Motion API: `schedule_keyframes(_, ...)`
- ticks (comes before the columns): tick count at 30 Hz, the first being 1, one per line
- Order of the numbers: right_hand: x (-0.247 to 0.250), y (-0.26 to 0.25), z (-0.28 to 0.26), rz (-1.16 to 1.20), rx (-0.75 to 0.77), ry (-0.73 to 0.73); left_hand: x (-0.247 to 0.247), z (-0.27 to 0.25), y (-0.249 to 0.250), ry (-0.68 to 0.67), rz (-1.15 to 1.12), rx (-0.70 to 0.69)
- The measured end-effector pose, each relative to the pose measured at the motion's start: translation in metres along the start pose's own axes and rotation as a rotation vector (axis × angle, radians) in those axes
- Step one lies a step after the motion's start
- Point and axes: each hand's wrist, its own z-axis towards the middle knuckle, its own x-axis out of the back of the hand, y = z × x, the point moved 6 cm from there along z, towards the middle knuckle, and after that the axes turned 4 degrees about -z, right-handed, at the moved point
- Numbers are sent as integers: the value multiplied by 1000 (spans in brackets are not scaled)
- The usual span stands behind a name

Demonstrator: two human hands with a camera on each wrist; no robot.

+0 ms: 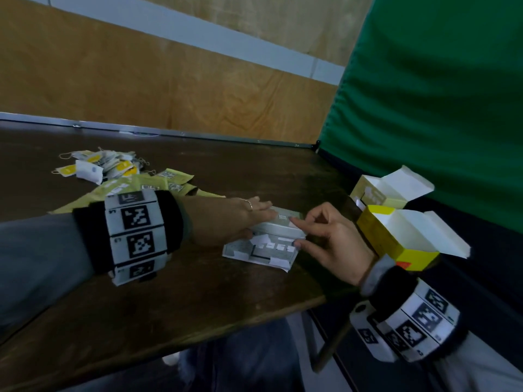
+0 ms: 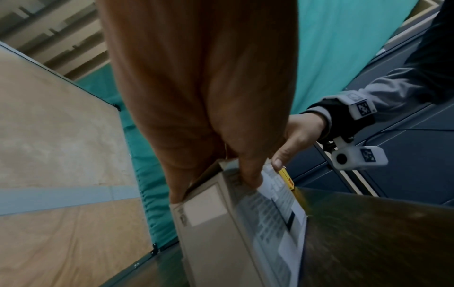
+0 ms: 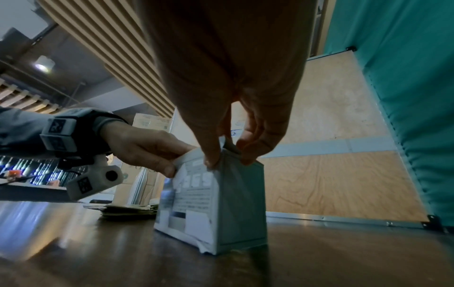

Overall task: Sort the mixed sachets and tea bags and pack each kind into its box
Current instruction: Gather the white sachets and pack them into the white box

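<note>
Both hands are on a pale grey box [image 1: 271,236] that stands on the dark wooden table [image 1: 169,292]. The left hand [image 1: 226,219] grasps it from the left side, fingers on top and thumb below. The right hand [image 1: 331,241] pinches its right end between the thumb and the forefinger (the other fingers are loosely curled). Green sachets [image 1: 158,185] and tea bags [image 1: 99,165] lie in a heap at the far left. Two open boxes, a yellow box [image 1: 396,241] and a pale green box [image 1: 373,193], stand at the right edge.
</note>
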Motion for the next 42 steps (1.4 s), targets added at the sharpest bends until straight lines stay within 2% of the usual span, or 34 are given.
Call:
schedule_keyframes(3, 5, 4, -3, 54, -122, 81, -1, 11, 0, 9, -33, -12)
schedule_keyframes(9, 7, 12, -8, 255, -264, 118, -2, 13, 0, 32, -20, -35)
schedule_keyframes(13, 12, 9, -6, 205, -210, 98, -3, 10, 5, 2, 58, -50)
schedule_keyframes(17, 13, -5, -2, 0, -76, -19, -2, 10, 9, 10, 142, -93)
schedule_keyframes(19, 11, -9, 0, -24, -71, -49, -3, 12, 6, 20, 159, -95)
schedule_keyframes(21, 11, -9, -1, -28, -101, -42, -1, 15, 6, 63, 135, -118)
schedule_keyframes(24, 11, -12, 1, -116, -130, -59, 11, 11, 8, 226, 4, -242)
schedule_keyframes(27, -9, -7, 4, -94, -202, -256, 22, 6, 4, 379, -54, -338)
schedule_keyframes(29, -27, -3, 3, 26, -218, -428, 25, 5, -2, 424, -75, -308)
schedule_keyframes(30, -33, -2, 3, 33, -193, -468, 25, 5, -4, 434, -58, -276)
schedule_keyframes(35, -27, 3, 8, -54, -120, -405, 20, 15, -7, 376, 11, -116)
schedule_keyframes(39, -18, 8, 12, -15, -205, -377, 23, 26, -8, 383, 17, -51)
schedule_keyframes(42, -13, 19, 18, -49, -286, -294, 19, 36, -7, 364, -6, -26)
